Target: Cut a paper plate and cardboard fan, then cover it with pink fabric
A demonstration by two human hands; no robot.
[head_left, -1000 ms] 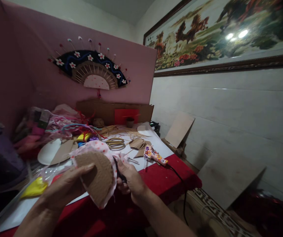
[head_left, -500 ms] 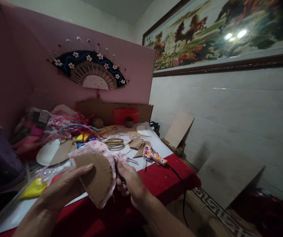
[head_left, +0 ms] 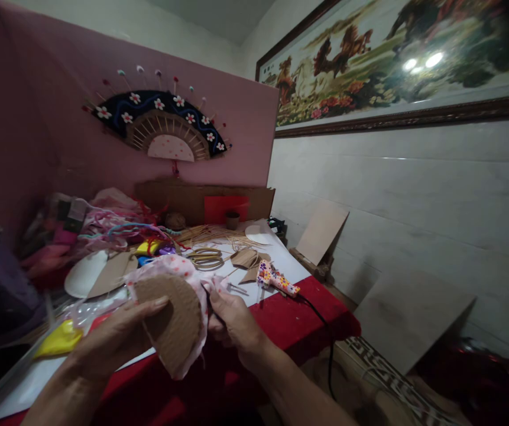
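Note:
My left hand (head_left: 132,322) is closed on a brown cardboard half-disc (head_left: 177,322), thumb on its face. Behind the cardboard, pink-and-white dotted fabric (head_left: 165,267) sticks out past the curved edge. At the right edge of the fabric is my right hand (head_left: 232,319), closed around small dark-handled scissors (head_left: 208,303). Fingers and fabric hide most of the scissors, blades included. Beyond the hands lie gold-handled scissors (head_left: 205,258) and brown cardboard scraps (head_left: 249,260). A flower-patterned glue gun (head_left: 276,279) rests to the right, its black cord hanging over the table edge.
A red cloth (head_left: 325,313) and white sheet (head_left: 287,263) cover the table. Bags and colourful pipe cleaners (head_left: 116,228) are heaped at left, near a yellow packet (head_left: 59,339). A small brown pot (head_left: 232,220) stands at the back. A decorated fan (head_left: 161,124) hangs on the pink board.
The right hand's grip has closed further around the scissors, hiding more of the dark handle. The left hand and cardboard have barely moved.

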